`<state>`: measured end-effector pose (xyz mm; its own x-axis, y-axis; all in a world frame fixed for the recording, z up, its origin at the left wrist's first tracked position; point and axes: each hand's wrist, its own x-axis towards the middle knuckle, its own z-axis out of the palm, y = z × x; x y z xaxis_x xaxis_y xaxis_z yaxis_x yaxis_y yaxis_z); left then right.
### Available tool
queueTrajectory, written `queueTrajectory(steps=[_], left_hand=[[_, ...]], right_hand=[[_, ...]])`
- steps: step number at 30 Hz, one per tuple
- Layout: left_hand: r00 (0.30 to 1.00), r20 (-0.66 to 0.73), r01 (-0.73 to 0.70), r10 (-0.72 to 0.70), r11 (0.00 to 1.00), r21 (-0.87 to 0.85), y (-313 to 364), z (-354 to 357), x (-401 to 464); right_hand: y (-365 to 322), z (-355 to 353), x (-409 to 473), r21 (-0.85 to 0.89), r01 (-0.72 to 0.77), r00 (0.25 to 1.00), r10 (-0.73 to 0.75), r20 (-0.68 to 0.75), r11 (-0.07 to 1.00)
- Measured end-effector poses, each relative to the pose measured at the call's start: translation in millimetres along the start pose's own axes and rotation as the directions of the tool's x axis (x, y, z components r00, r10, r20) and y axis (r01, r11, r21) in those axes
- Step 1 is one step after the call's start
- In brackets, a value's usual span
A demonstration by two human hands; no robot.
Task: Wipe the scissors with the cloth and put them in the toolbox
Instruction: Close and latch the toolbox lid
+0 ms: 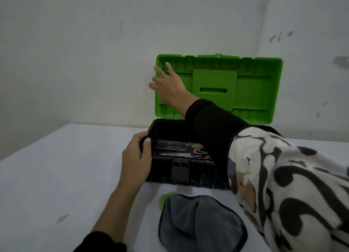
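The black toolbox [192, 173] stands open on the table, its green lid [251, 85] upright against the wall. Scissors [181, 154] with silver blades and dark handles lie inside the box, partly hidden by my right sleeve. My left hand [137, 157] grips the box's front left corner, thumb over the rim. My right hand [167, 83] reaches across to the lid's upper left part, fingers spread and straight at its inner face. The grey cloth [200, 223] lies crumpled on the table in front of the box.
The white table [56, 176] stretches left of the box, with a small stain near its front left. A green object [167, 198] peeks out from under the cloth. White walls stand close behind the toolbox.
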<state>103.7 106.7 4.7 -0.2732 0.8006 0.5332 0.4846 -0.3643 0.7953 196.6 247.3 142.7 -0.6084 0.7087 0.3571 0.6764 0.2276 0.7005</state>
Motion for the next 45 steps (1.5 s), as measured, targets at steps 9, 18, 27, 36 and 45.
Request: queueTrajectory(steps=[9,18,27,36,45], left_hand=[[0.998,0.001,0.062,-0.062,0.996,-0.058,4.6,1.7,-3.4],[0.99,0.033,0.142,-0.14,0.986,-0.092,13.7,-13.7,-25.3],[0.964,0.037,0.264,-0.263,0.93,-0.257,8.9,-35.8,-22.1],[0.999,-0.034,0.007,-0.007,1.0,-0.003,10.3,-34.8,-35.7],[0.992,-0.119,0.036,-0.035,0.999,0.007,25.2,-38.7,-46.9]], right_hand=[[-11.1,-45.7,-29.9,-0.285,0.074,0.993,-0.097,-0.069,0.956],[-17.3,-68.1,-88.7,-0.069,0.16,0.884,-0.174,-0.434,0.985],[-67.6,-52.0,-166.5,0.271,0.171,0.861,-0.01,-0.508,0.947],[-73.9,-33.2,-189.5,0.737,0.063,0.954,0.177,-0.243,0.673],[-49.9,-65.5,-234.8,0.794,0.008,0.999,0.028,-0.031,0.608]])
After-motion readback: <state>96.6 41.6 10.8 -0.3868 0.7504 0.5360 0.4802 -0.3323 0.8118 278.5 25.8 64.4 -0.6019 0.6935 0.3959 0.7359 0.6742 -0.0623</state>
